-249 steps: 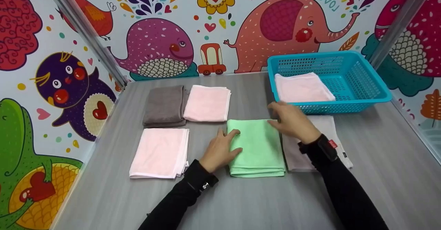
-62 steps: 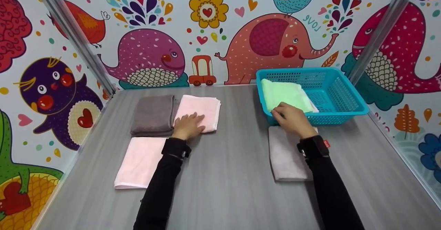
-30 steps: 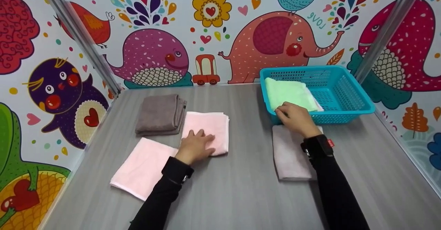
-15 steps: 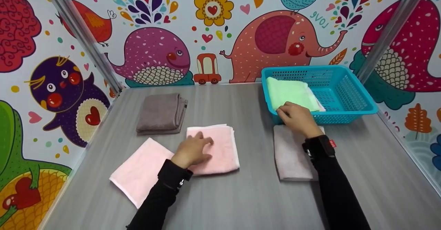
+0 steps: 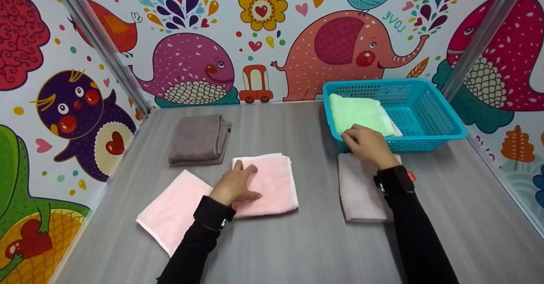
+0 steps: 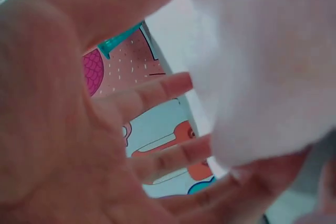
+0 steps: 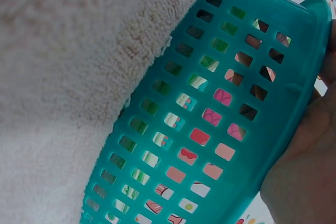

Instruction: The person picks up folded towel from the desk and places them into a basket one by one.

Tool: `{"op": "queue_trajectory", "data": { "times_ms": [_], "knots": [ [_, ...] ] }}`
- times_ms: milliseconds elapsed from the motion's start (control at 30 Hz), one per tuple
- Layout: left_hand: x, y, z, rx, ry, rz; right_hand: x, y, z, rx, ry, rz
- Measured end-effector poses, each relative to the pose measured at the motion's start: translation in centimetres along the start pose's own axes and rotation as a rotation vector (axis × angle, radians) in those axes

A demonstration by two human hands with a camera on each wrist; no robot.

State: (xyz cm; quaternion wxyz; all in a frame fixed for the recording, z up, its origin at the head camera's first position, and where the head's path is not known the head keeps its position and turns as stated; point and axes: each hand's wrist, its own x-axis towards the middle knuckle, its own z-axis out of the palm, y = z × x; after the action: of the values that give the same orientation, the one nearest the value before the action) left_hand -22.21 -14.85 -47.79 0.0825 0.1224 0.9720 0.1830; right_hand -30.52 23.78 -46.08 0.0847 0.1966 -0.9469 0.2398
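My left hand point(image 5: 233, 186) touches the left part of a folded pink towel point(image 5: 274, 186), its thumb and fingers spread. In the left wrist view the fingers point(image 6: 173, 153) reach the edge of the pale towel point(image 6: 273, 66). My right hand point(image 5: 369, 146) grips the near rim of a turquoise perforated basket point(image 5: 425, 144) at its left part; in the right wrist view, its fingers are partly hidden behind the rim. Inside the basket a folded green towel point(image 5: 359, 114) lies over a pink one, of which only an edge shows.
Another pink towel point(image 5: 174, 209) lies turned at an angle, partly under the left forearm. A folded dark grey towel point(image 5: 197, 139) sits at the back left. Beneath the right wrist lies a light grey-mauve towel point(image 5: 361, 194). Patterned walls point(image 5: 293, 41) border the grey table point(image 5: 297, 250).
The green towel went from the table into the basket. The left hand has drawn the pink towel from beside the dark grey one toward me; the other pink towel turned. The right hand stays on the rim.
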Motion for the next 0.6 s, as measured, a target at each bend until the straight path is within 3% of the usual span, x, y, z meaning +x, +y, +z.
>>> {"op": "queue_trajectory", "data": {
  "times_ms": [167, 367, 600],
  "knots": [
    [0.5, 0.7, 1.4, -0.066, 0.036, 0.074, -0.2, 0.1, 0.1, -0.009, 0.007, -0.001],
    [1.6, 3.4, 3.8, -0.108, 0.085, 0.176, -0.2, -0.1, 0.1, -0.017, 0.035, -0.005],
    [2.1, 5.0, 5.0, -0.126, 0.092, 0.209, -0.1, -0.8, 0.2, -0.003, 0.045, 0.028]
  ]
}}
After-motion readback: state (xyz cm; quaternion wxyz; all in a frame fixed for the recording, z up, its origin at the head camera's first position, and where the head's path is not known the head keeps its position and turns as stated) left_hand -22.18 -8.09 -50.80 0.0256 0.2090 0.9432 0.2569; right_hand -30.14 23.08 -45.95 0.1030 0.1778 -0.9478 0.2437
